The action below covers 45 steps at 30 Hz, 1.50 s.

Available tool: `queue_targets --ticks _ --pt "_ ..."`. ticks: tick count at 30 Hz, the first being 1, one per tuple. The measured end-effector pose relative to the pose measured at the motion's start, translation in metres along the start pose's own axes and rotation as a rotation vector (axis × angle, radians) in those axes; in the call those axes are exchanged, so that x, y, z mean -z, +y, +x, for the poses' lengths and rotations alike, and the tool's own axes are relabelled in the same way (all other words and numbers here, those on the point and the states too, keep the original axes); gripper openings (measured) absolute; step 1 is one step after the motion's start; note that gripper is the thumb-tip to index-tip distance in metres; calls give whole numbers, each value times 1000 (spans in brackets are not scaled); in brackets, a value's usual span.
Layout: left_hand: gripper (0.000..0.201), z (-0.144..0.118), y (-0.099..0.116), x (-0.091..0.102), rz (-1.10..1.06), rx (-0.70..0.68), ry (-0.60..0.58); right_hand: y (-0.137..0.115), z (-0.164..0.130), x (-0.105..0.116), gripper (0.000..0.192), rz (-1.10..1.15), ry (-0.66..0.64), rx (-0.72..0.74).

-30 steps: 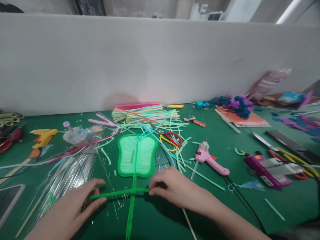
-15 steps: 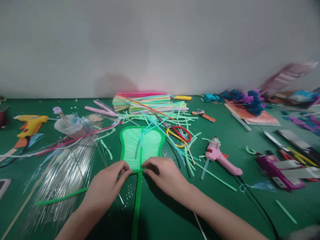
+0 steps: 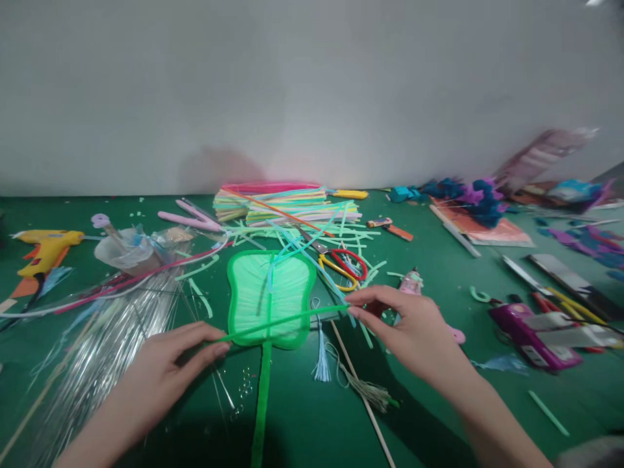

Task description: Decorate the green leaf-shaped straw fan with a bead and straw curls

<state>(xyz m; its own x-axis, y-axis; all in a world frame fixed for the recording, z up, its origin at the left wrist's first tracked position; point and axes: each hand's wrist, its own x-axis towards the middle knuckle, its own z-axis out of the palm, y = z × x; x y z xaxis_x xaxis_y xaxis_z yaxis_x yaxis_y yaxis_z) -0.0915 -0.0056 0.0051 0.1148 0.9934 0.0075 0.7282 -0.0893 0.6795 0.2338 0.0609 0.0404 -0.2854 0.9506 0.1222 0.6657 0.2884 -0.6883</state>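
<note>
A thin green pipe cleaner (image 3: 292,317) is stretched between my two hands, rising slightly to the right. My left hand (image 3: 178,364) pinches its left end between thumb and fingers. Its right end is pinched in my right hand (image 3: 407,325). Behind and below it lies a hand fan (image 3: 292,276) with a pale green pleated face, a fuzzy green border and a green-wrapped handle (image 3: 262,409) pointing toward me. The pipe cleaner crosses in front of the lower part of the fan. My right hand partly covers a pink glue gun (image 3: 412,283).
Scissors (image 3: 348,266) with red and yellow handles lie beyond the fan, near a stack of coloured pipe cleaners (image 3: 287,205). Metal wires (image 3: 141,331) spread at left, below a yellow glue gun (image 3: 49,247). Tassels (image 3: 322,357) and a wooden stick (image 3: 363,396) lie at right.
Both hands have moved away from the fan's base and apart, the right one farther. The pipe cleaner now spans between them. Tassels formerly hidden by my right hand and arm are visible.
</note>
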Motion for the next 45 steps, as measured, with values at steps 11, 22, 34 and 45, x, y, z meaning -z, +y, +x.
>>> queue_targets --ticks 11,22,34,45 --pt "39 7 27 -8 -34 176 -102 31 -20 35 15 102 -5 -103" --pt "38 19 30 -13 -151 252 159 16 -56 33 15 -61 -194 -94" --pt "35 20 47 -62 -342 258 260 14 17 -6 25 -462 -141 -22" --pt "32 13 51 -53 -520 233 374 23 93 -9 19 -646 -100 -104"
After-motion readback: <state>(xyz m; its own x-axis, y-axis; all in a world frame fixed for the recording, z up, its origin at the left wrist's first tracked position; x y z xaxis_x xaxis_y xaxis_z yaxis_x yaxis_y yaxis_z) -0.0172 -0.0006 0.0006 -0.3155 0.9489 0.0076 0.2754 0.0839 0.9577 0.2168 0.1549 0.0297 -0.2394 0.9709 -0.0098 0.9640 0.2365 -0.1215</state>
